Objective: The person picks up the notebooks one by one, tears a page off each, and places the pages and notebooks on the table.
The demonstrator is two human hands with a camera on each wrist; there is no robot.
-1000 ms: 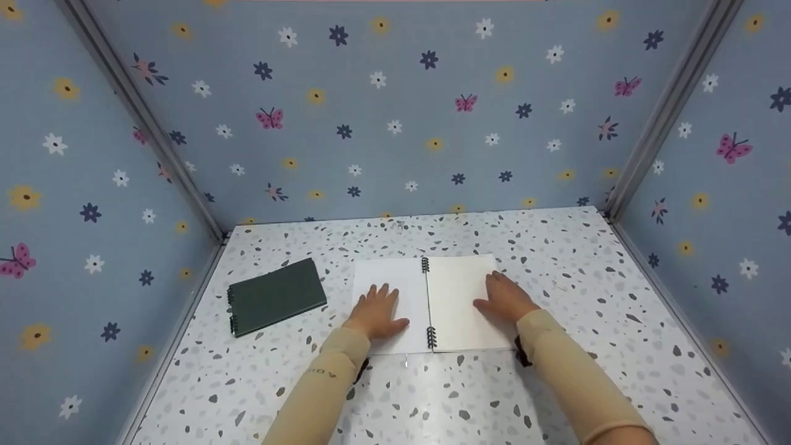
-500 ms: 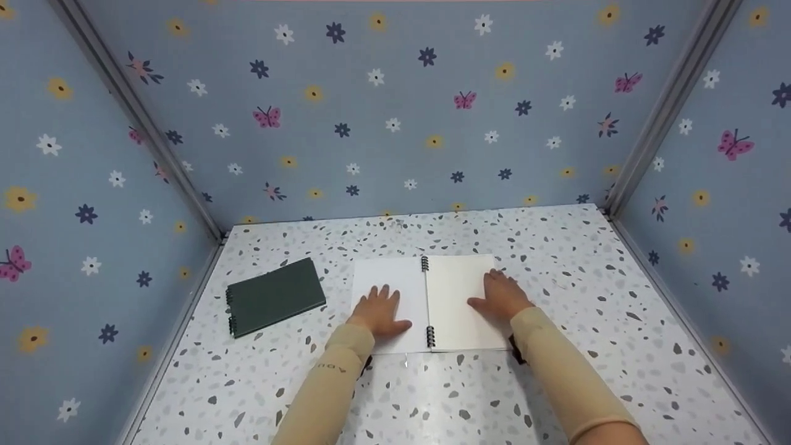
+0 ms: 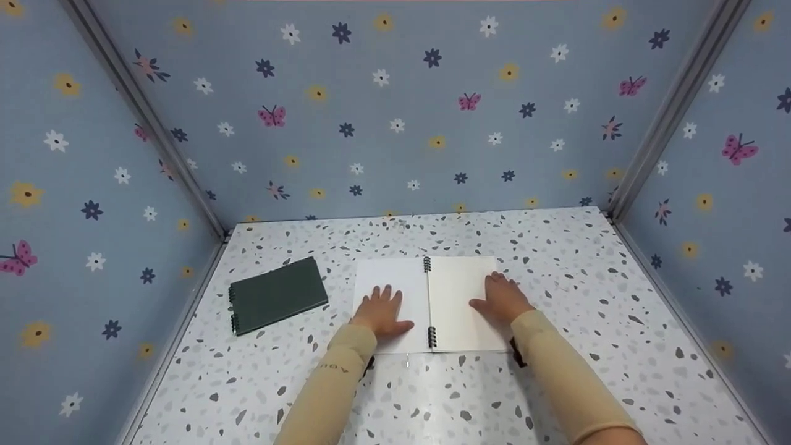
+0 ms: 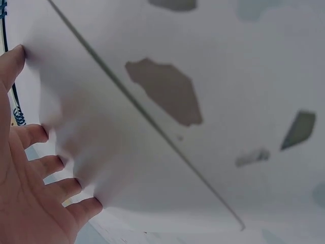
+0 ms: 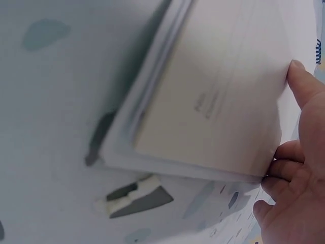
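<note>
An open spiral-bound notebook (image 3: 454, 287) lies flat, a white page to the left of its black rings and a cream page to the right. On the white page rests my left hand (image 3: 380, 314), fingers spread, fingertips touching the paper in the left wrist view. My right hand (image 3: 505, 298) lies at the cream page's outer edge. Its thumb reaches onto the paper, and in the right wrist view its slightly bent fingers (image 5: 279, 170) touch the page edge. Faint printed text near a page corner is too blurred to read there.
A closed dark green spiral notebook (image 3: 279, 295) lies tilted to the left of the open one, rings facing left. The white speckled tabletop (image 3: 445, 402) is bounded by blue flowered panels (image 3: 395, 123) at the back and both sides, with grey metal posts in the corners.
My right hand has shifted slightly left over the cream page. The left hand stays almost in place on the white page. Both notebooks lie as before; the head view sways a little.
</note>
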